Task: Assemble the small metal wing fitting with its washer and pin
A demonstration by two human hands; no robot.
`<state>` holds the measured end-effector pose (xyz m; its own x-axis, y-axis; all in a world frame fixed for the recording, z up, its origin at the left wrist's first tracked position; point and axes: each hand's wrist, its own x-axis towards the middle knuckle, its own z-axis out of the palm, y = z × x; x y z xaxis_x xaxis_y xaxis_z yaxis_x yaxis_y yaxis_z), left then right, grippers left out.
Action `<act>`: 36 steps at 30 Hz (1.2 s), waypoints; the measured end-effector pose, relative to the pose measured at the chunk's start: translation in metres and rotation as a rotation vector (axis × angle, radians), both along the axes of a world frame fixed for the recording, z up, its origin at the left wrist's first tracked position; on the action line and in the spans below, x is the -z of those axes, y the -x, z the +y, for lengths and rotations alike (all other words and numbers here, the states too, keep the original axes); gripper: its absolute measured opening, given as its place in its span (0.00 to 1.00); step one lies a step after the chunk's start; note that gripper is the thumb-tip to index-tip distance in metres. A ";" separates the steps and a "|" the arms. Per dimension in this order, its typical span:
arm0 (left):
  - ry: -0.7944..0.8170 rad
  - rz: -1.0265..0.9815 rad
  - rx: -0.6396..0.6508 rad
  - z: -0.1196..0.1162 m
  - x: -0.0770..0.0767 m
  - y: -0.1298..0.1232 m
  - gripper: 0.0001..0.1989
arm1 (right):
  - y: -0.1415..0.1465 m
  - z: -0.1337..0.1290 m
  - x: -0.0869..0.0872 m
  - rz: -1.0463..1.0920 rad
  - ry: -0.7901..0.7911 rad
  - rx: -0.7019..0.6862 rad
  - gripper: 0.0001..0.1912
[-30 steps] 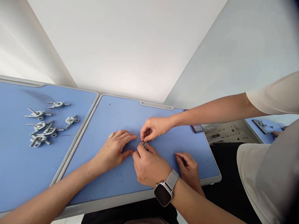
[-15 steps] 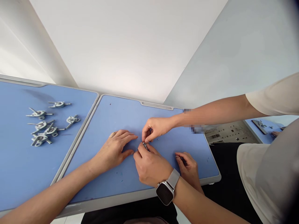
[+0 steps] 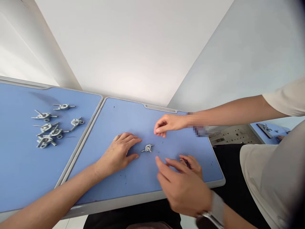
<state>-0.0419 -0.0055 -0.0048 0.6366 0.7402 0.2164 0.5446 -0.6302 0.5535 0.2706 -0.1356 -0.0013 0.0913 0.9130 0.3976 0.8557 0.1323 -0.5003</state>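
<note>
My left hand (image 3: 122, 149) rests palm down on the blue tabletop, fingers stretched out and holding nothing. Just right of its fingertips lies a small silvery metal part (image 3: 148, 148), a flat plate with a round centre and thin pins sticking out. My right hand (image 3: 183, 184), with a watch on the wrist, is slightly blurred near the front edge; its fingers are apart and I see nothing in them. A co-worker's hand (image 3: 169, 124) hovers beyond the metal part with curled fingers. The co-worker's other hand (image 3: 194, 165) is half hidden behind mine, around something dark.
Several similar metal parts (image 3: 46, 127) are grouped on the left table. A raised grey rim (image 3: 82, 140) divides the two blue tables. A tiny metal piece (image 3: 161, 142) lies near the co-worker's hand. White wall (image 3: 133, 63) stands behind the tables.
My right hand has let go of the metal part and drawn back toward the lower right. The co-worker's upper hand has lifted away to the right. My left hand stays about where it was.
</note>
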 end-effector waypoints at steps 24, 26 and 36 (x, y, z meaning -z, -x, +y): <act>0.032 -0.044 -0.164 -0.011 -0.003 -0.049 0.06 | 0.065 0.086 -0.062 0.397 0.206 -0.252 0.09; 0.039 -0.062 -0.161 -0.010 -0.002 -0.048 0.06 | 0.063 0.090 -0.061 0.296 0.209 -0.288 0.08; 0.092 -0.125 -0.154 -0.005 0.002 -0.046 0.08 | 0.054 0.100 -0.061 0.005 0.098 -0.417 0.05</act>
